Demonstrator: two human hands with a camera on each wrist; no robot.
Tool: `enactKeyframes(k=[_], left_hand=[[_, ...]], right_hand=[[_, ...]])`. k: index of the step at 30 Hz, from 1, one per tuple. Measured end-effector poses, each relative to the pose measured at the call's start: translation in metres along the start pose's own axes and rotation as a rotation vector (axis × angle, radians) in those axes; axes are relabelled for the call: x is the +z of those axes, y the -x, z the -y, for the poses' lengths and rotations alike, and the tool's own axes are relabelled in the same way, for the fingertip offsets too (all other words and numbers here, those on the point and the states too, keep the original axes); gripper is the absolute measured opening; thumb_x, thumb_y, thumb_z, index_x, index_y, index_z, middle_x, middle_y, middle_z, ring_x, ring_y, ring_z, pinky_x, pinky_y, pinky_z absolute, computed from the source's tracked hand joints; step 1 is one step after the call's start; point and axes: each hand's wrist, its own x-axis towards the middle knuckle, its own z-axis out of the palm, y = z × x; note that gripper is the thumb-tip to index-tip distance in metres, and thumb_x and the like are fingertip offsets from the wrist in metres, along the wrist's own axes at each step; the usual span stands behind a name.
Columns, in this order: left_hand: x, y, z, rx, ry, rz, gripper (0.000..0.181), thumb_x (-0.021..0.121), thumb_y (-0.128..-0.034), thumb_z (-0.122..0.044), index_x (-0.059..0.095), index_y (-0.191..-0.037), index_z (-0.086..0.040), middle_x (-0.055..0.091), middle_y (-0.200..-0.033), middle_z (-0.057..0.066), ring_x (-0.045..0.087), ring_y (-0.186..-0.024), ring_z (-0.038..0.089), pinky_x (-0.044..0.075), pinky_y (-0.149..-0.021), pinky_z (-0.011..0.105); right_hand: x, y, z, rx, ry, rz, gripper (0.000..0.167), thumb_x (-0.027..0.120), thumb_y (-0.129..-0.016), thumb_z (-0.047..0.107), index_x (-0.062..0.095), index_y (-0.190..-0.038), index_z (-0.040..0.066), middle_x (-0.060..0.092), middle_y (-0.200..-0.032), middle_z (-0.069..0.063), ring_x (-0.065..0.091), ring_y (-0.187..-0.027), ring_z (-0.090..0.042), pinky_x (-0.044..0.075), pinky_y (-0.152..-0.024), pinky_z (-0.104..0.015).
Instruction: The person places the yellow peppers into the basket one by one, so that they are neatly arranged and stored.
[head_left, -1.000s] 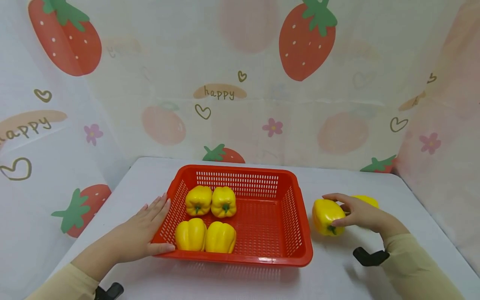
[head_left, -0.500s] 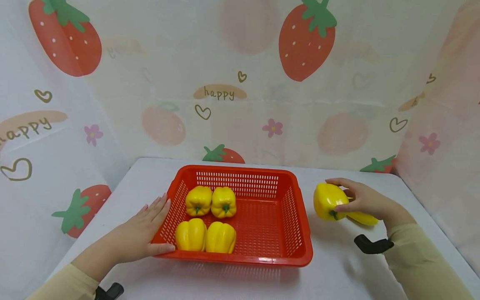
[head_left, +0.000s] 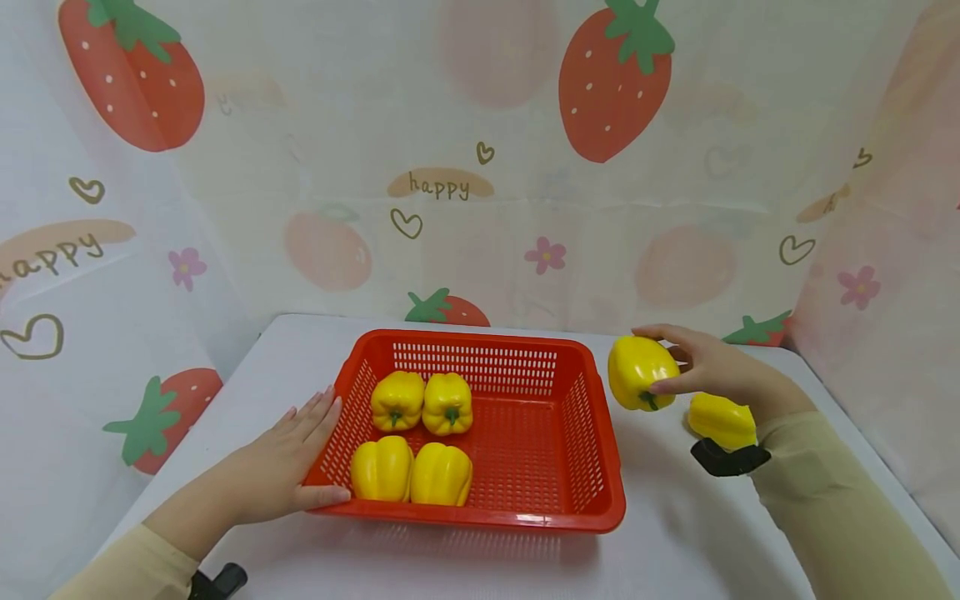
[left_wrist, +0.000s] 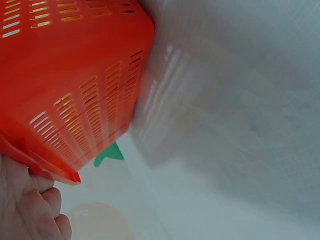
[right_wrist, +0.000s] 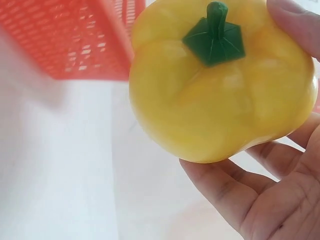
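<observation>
My right hand (head_left: 708, 367) grips a yellow bell pepper (head_left: 640, 372) with a green stem, held above the table just right of the red plastic basket (head_left: 611, 492). In the right wrist view the thumb and fingers press on opposite sides of that pepper (right_wrist: 220, 100). My left hand (head_left: 281, 467) rests on the basket's left rim with fairly straight fingers; the left wrist view shows the fingers (left_wrist: 47, 200) at the rim's underside. Inside the basket, yellow peppers sit in two pairs, one pair at the back (head_left: 422, 403) and one at the front (head_left: 412, 472), all toward the left.
Another yellow pepper (head_left: 722, 421) lies on the white table (head_left: 645, 533), below my right wrist and partly covered by a black wrist strap piece (head_left: 729, 457). A strawberry-printed cloth (head_left: 480, 250) hangs behind and at both sides of the table.
My right hand has lifted the bell pepper off the table and carried it up and slightly left toward the basket. The pepper behind it is now more exposed. My left hand stays put.
</observation>
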Motion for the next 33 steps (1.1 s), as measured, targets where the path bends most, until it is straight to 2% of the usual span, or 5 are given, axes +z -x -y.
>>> enactKeyframes(k=[6,21,24,33], left_hand=[[0.000,-0.001,0.000,-0.015,0.003,0.014,0.109,0.049,-0.0719,-0.074,0.015,-0.145,0.000,0.013,-0.151,0.018,0.013,-0.138,0.034,0.015,-0.108,0.055],[0.005,-0.003,0.004,-0.011,-0.002,0.002,0.109,0.049,-0.0716,-0.075,0.015,-0.145,-0.002,0.013,-0.151,0.016,0.012,-0.138,0.032,0.015,-0.108,0.054],[0.004,-0.003,0.004,-0.010,-0.002,0.001,0.109,0.049,-0.0719,-0.074,0.015,-0.145,-0.001,0.013,-0.151,0.016,0.012,-0.138,0.032,0.016,-0.108,0.054],[0.004,-0.003,0.003,-0.013,0.005,0.007,0.109,0.049,-0.0714,-0.075,0.015,-0.145,-0.002,0.013,-0.151,0.016,0.011,-0.138,0.032,0.015,-0.108,0.054]], right_hand=[[0.004,-0.019,0.013,-0.054,0.032,0.019,0.072,0.074,-0.077,0.025,0.036,-0.138,0.019,0.045,-0.129,-0.008,0.054,-0.103,-0.030,0.048,-0.082,-0.037],[0.022,-0.060,0.044,-0.131,-0.047,0.079,0.073,0.075,-0.076,0.023,0.037,-0.137,0.017,0.044,-0.128,-0.009,0.053,-0.105,-0.031,0.051,-0.079,-0.037],[0.028,-0.068,0.050,-0.139,-0.058,0.097,0.072,0.076,-0.075,0.023,0.038,-0.136,0.017,0.043,-0.129,-0.008,0.052,-0.107,-0.032,0.051,-0.080,-0.037],[0.052,-0.090,0.061,-0.129,0.003,0.105,0.075,0.077,-0.073,0.029,0.040,-0.136,0.018,0.041,-0.132,-0.008,0.054,-0.106,-0.028,0.050,-0.083,-0.036]])
